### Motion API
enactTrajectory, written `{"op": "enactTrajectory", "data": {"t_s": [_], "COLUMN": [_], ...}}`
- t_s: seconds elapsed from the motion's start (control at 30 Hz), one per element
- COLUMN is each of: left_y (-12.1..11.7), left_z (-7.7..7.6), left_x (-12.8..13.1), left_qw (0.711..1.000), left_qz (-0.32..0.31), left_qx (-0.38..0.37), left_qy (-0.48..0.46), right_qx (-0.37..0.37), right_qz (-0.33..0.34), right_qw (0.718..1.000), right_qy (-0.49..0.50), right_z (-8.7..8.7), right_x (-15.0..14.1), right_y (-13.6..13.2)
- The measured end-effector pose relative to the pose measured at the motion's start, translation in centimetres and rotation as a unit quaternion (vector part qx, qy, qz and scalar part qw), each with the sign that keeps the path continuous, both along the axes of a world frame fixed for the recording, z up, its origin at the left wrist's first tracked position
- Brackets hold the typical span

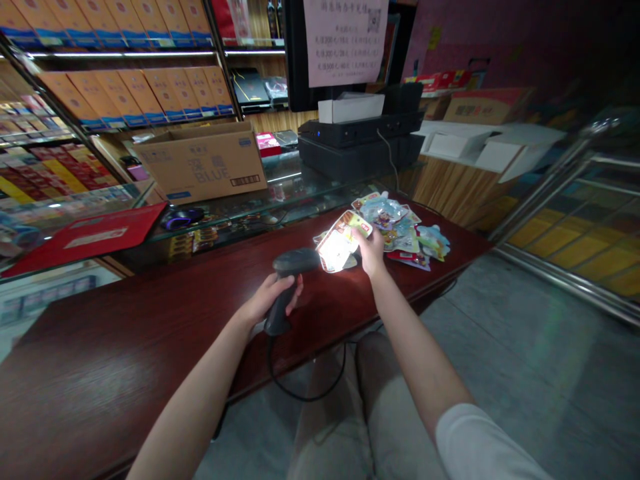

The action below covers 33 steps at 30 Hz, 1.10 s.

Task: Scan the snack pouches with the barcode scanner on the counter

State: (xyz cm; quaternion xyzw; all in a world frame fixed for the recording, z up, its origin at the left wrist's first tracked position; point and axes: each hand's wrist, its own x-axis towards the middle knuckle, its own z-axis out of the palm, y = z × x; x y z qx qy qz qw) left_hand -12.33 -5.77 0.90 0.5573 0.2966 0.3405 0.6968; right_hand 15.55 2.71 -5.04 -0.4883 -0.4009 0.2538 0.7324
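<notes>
My left hand (pixel 270 297) is wrapped round the handle of a dark barcode scanner (pixel 290 267), held above the dark red wooden counter (pixel 125 347). The scanner's head points at a small snack packet (pixel 340 245), which glows brightly under its light. My right hand (pixel 371 252) grips that packet by its right edge, just above the counter. Behind my right hand lies a pile of several colourful snack packets (pixel 405 230) on the counter.
A glass display counter (pixel 225 213) carries a cardboard box (pixel 205 160), a computer mouse (pixel 183 217), a red pad (pixel 90 233) and a black printer (pixel 360 133). Shelves of orange boxes (pixel 125 93) stand at the left. The scanner's cable (pixel 305 387) hangs toward my knees.
</notes>
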Motion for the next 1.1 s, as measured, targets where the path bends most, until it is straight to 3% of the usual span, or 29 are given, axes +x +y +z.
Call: {"op": "enactTrajectory", "data": {"t_s": [0.2, 0.37, 0.53, 0.63, 0.77, 0.9, 1.1], "left_y": [0.6, 0.5, 0.7, 0.7, 0.7, 1.0, 1.6], "left_z": [-0.6, -0.3, -0.5, -0.7, -0.6, -0.7, -0.6], "left_x": [-0.5, -0.4, -0.4, -0.4, 0.0, 1.0, 3.0], "left_qw": [0.999, 0.998, 0.995, 0.993, 0.99, 0.975, 0.959], "left_qz": [0.024, 0.054, 0.072, 0.096, 0.136, 0.197, 0.259], "left_qx": [-0.011, -0.004, -0.015, -0.026, 0.022, 0.1, 0.114], "left_qy": [-0.042, -0.045, -0.068, -0.066, -0.015, 0.011, 0.036], "right_qx": [-0.065, -0.055, -0.053, -0.047, -0.077, -0.106, -0.058], "right_qz": [0.057, 0.085, 0.101, 0.099, 0.016, -0.05, 0.032], "right_qw": [0.993, 0.992, 0.993, 0.983, 0.943, 0.915, 0.959], "right_qy": [0.075, 0.069, -0.034, -0.145, -0.322, -0.387, -0.275], "right_z": [0.0, -0.2, -0.8, -0.7, 0.0, 0.8, 1.0], "right_x": [-0.1, -0.2, -0.7, -1.2, -1.7, -1.9, -2.4], "right_y": [0.2, 0.6, 0.7, 0.0, -1.4, -2.1, -3.1]}}
